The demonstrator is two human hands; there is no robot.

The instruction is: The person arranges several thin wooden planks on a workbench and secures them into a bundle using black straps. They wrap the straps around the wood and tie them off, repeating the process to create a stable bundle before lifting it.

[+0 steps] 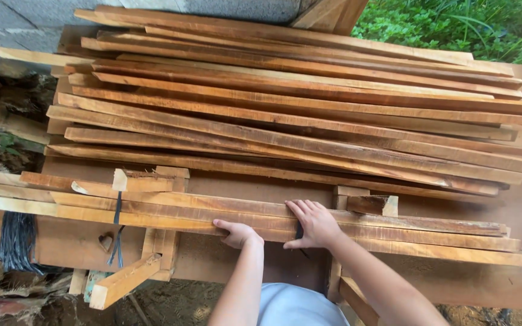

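Left hand (237,233): curled over the near edge of a small bundle of long, thin, orange-brown sawn wooden slats (152,208), fingers clenched on the front slat, thumb on top.

Right hand (315,224): laid flat, palm down, fingers spread across the same bundle just beside the left, pressing on it and gripping nothing (the pose suggests it steadies the slats and keeps them level).

Bundle: lies crosswise on a brown wooden bench top (80,241), between short upright wooden blocks (357,202) that appear to act as stops; a black strap (117,211) crosses it toward its left end.

Behind: a large loose heap of rough-sawn reddish wooden strips (297,115), fanned unevenly, saw marks visible, ends ragged.

Surroundings: black bundled cords (15,241) hanging at the bench's left; green plants (442,24) at the upper right; grey concrete wall (19,21) at the upper left.
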